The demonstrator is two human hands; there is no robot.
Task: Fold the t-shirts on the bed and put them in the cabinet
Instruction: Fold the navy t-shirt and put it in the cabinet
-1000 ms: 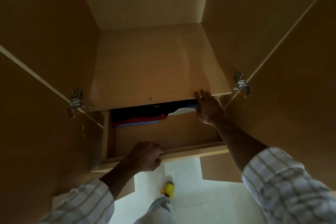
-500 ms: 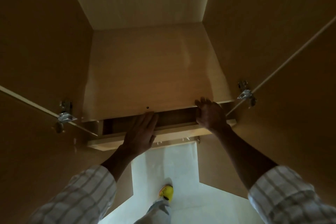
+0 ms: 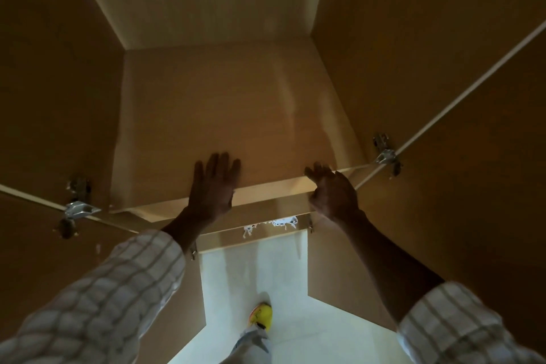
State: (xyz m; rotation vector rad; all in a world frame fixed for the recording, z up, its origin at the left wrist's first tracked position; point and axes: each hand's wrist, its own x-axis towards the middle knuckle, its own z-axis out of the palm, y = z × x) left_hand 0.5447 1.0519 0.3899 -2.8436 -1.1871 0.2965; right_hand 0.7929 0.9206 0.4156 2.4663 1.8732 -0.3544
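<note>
wooden cabinet (image 3: pixel 236 115) all around me, my left hand (image 3: pixel 211 189) flat with fingers spread on its shelf edge, right hand (image 3: pixel 332 192) at 3 o'clock, fingers loosely bent there. t-shirts not visible.

Both hands are up at the front edge of the cabinet (image 3: pixel 236 115) shelf: the left hand (image 3: pixel 211 189) lies flat across the middle, the right hand (image 3: pixel 332 193) is over by the right end. A hinge (image 3: pixel 78 208) sits on the left, another hinge (image 3: pixel 384 154) on the right. Below and between the arms there's floor (image 3: pixel 248 272) with a shoe (image 3: pixel 261 316) on it.
</note>
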